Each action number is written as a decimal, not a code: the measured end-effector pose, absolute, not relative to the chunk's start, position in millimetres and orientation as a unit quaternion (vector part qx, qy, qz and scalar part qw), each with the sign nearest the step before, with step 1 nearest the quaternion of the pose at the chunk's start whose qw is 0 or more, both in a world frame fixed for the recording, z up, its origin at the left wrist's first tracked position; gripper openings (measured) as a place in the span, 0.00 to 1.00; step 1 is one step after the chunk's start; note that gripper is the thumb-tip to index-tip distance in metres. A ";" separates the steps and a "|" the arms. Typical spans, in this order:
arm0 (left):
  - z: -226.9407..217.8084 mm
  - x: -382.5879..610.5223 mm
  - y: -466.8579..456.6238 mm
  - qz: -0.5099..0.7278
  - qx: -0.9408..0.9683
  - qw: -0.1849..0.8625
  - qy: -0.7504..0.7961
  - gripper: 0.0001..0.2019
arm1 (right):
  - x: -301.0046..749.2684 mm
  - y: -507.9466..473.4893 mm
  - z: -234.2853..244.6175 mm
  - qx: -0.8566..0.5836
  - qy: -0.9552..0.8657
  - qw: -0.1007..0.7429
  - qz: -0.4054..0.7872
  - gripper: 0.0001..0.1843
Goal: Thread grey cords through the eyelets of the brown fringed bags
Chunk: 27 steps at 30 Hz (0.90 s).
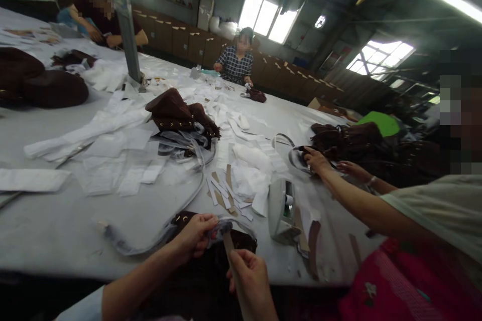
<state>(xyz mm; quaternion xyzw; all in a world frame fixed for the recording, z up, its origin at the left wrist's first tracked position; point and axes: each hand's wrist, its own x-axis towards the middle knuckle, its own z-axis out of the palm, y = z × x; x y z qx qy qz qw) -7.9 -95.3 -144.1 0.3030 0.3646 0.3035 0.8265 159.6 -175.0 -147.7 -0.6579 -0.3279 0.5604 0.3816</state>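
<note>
My left hand (196,234) is closed on the clear plastic wrapping of a dark brown bag (211,251) that hangs over the near edge of the grey table (56,220). A long clear plastic strap cover (150,241) trails from it to the left. My right hand (246,273) pinches a tan cardboard strip (227,242) that pokes up toward the wrapping. Both hands sit close together at the table's front edge.
White paper wrappings (113,130) and cardboard strips litter the table. Another brown bag (181,115) lies mid-table. A white tape dispenser (282,208) stands to the right. A person at right reaches both hands (318,160) to more bags (350,140). Two people sit across.
</note>
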 end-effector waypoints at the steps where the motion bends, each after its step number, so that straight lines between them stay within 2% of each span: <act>1: -140.3 -6.1 -100.1 0.305 0.324 0.819 0.362 0.19 | 154.1 -177.7 -151.7 -0.660 -0.318 0.389 0.558 0.28; 7: -128.5 -1.3 -132.4 0.313 0.455 0.753 0.359 0.18 | 127.1 -167.9 -154.6 -0.618 -0.298 0.474 0.552 0.27; 10: -127.6 -7.8 -138.4 0.350 0.460 0.724 0.376 0.18 | 118.4 -171.3 -151.1 -0.538 -0.266 0.521 0.607 0.23; 14: -125.4 -19.3 -138.3 0.383 0.427 0.720 0.391 0.33 | 116.7 -191.9 -146.5 -0.432 -0.211 0.495 0.724 0.26; 17: -127.1 -20.4 -142.2 0.375 0.430 0.734 0.370 0.43 | 119.9 -202.7 -148.4 -0.436 -0.201 0.506 0.716 0.23; 20: -131.5 -16.5 -148.3 0.359 0.422 0.749 0.365 0.47 | 119.3 -201.8 -154.0 -0.467 -0.189 0.535 0.678 0.20; 23: -132.2 -15.3 -149.7 0.345 0.428 0.749 0.371 0.44 | 112.8 -195.9 -157.9 -0.491 -0.181 0.551 0.650 0.20; 27: -127.8 -23.2 -143.8 0.290 0.479 0.757 0.336 0.27 | 105.5 -195.6 -155.6 -0.473 -0.197 0.583 0.631 0.20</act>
